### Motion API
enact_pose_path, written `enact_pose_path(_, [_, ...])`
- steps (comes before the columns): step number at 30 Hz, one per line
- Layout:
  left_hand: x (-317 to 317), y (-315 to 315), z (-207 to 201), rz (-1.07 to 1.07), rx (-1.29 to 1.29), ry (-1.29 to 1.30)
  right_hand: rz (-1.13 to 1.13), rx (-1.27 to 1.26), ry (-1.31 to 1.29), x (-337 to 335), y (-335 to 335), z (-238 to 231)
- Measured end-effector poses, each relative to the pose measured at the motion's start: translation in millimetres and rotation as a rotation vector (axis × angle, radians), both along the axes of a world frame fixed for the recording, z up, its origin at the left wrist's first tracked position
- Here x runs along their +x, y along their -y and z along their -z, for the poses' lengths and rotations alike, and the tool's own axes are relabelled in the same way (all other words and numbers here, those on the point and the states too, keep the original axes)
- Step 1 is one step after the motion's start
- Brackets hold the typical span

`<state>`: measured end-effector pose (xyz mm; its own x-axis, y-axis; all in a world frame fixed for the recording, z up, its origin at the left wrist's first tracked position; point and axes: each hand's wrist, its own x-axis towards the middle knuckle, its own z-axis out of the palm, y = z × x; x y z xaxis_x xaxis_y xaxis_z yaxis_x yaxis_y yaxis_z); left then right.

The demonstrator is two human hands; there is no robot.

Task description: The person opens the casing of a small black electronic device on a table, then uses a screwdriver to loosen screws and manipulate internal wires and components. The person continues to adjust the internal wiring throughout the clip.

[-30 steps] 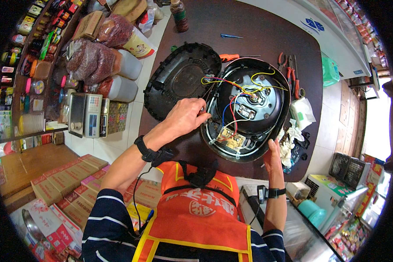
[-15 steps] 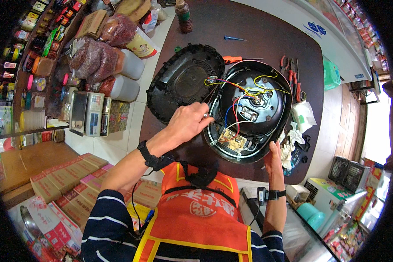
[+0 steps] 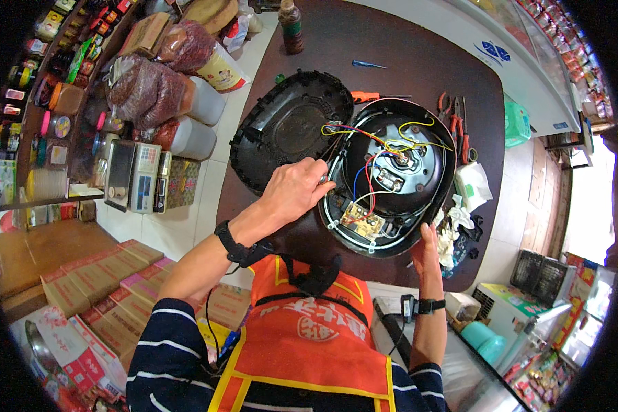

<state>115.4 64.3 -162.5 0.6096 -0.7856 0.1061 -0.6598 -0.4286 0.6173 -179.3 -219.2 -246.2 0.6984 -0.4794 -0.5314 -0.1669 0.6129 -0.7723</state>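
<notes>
An opened rice cooker body (image 3: 429, 209) lies underside up on the table, with a small circuit board (image 3: 362, 221) and coloured wires (image 3: 374, 141) showing inside. My left hand (image 3: 292, 192) is closed at its left rim, fingers curled and pressed together. A small shiny bit shows at its fingertips, but what it is I cannot make out. My right hand (image 3: 427, 253) holds the cooker's near right side, thumb up along the wall and the other fingers mostly hidden. Left of the body lies the detached black base cover (image 3: 288, 127), joined to it by wires near the rim.
Beyond the cooker lie an orange-handled screwdriver (image 3: 365, 96) and a blue pointed tool (image 3: 369, 64). Red-handled pliers (image 3: 454, 123) lie at the right, above crumpled white tissue (image 3: 453, 230). A bottle (image 3: 290, 27) stands at the far edge of the brown table (image 3: 405, 41).
The view has shifted very slightly. Both hands keep their places on the cooker, and nothing else has visibly moved.
</notes>
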Motion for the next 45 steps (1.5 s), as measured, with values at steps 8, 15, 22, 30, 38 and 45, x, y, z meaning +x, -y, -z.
enact_pose_path(8, [7, 8, 6, -0.019, -0.099, 0.076, -0.03, 0.006, 0.007, -2, 3, 6])
enact_pose_path(15, [-3, 0, 1, 0.105, 0.074, -0.178, -0.02, -0.002, 0.015, -1, 0, 3])
enact_pose_path(22, [-7, 2, 2, 0.121, 0.06, -0.214, -0.042, -0.039, 0.092, 2, -2, 0])
enact_pose_path(30, [-14, -1, -5, 0.109, 0.033, -0.253, -0.062, -0.048, 0.093, 4, -4, -3])
enact_pose_path(38, [-29, -12, 0, 0.142, 0.026, -0.205, -0.061, 0.014, 0.068, 1, -3, 3])
enact_pose_path(45, [-30, -15, 2, 0.106, 0.023, -0.275, -0.076, 0.062, 0.096, -6, -1, 8])
